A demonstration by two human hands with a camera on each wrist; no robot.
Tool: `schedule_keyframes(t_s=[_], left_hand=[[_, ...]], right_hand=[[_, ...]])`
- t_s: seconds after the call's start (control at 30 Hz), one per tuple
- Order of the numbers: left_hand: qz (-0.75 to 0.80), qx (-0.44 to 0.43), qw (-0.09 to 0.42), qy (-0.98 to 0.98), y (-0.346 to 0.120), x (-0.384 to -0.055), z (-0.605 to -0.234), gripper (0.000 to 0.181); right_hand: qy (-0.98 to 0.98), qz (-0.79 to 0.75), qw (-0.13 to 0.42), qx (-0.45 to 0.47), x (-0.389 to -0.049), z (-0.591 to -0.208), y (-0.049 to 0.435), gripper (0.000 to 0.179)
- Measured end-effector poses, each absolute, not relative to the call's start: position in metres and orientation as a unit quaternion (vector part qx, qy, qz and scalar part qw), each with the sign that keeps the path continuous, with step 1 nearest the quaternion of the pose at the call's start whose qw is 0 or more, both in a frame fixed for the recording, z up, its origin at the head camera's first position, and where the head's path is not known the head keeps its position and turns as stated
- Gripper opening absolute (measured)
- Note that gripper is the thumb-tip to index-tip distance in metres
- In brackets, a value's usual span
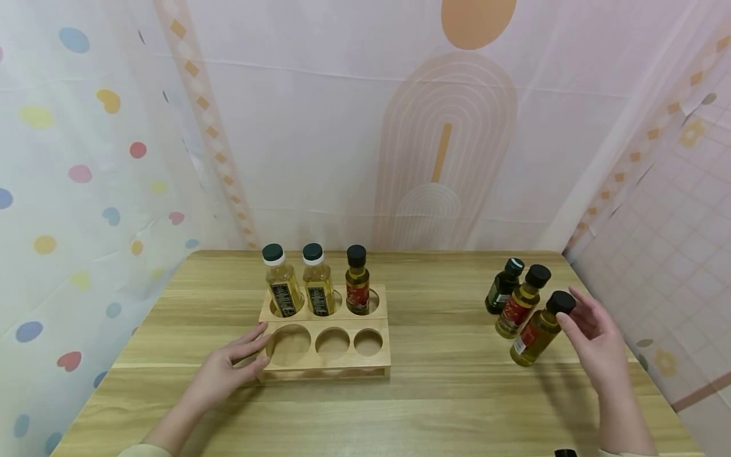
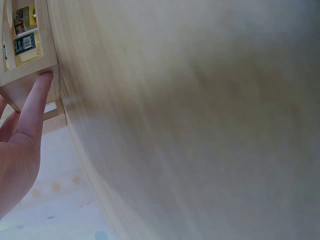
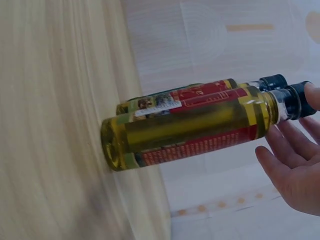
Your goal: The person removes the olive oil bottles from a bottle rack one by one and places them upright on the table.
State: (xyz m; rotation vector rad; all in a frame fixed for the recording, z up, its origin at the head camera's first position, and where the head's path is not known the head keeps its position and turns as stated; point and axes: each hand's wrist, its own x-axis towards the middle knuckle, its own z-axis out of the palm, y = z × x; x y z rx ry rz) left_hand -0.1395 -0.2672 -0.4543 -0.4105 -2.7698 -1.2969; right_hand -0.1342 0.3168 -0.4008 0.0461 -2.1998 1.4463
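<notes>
On the left of the table stands a two-step wooden bottle rack [image 1: 331, 376] with round holes. My left hand [image 1: 231, 365] touches its left end with fingers and thumb extended; in the left wrist view a straight finger [image 2: 35, 107] presses the side panel. At the right, my right hand [image 1: 599, 343] is at the black cap of a red-labelled oil bottle [image 1: 535, 336], which stands upright. The thumb [image 3: 312, 97] meets the cap while the other fingers spread loosely behind the neck. Whether a finger touches the cap's far side is hidden.
Two clear oil bottles with green caps [image 1: 282, 285] and a red-labelled one [image 1: 358, 289] stand in the rack's back step. Beside my right hand are another red-labelled bottle [image 1: 518, 308] and a dark green bottle [image 1: 504, 289]. A black cap [image 1: 565, 452] shows at the near edge.
</notes>
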Motion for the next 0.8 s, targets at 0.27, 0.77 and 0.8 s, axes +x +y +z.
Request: schedule_keyframes(t_s=[0.27,0.77,0.8], left_hand=[[-0.42,-0.133,0.031,-0.897,-0.268,-0.14,-0.457,0.047],[-0.444,-0.134,0.026,-0.886,-0.268,-0.141,-0.458,0.047],[-0.444,-0.134,0.026,-0.886,-0.268,-0.141,-0.458,0.047]], right_hand=[[-0.869,0.426,0.243,0.069,-0.136,-0.382,0.323,0.056],[-0.9,0.27,0.284,0.189,-0.15,-0.345,0.305,0.06],[-0.898,0.27,0.286,0.197,-0.151,-0.344,0.301,0.06]])
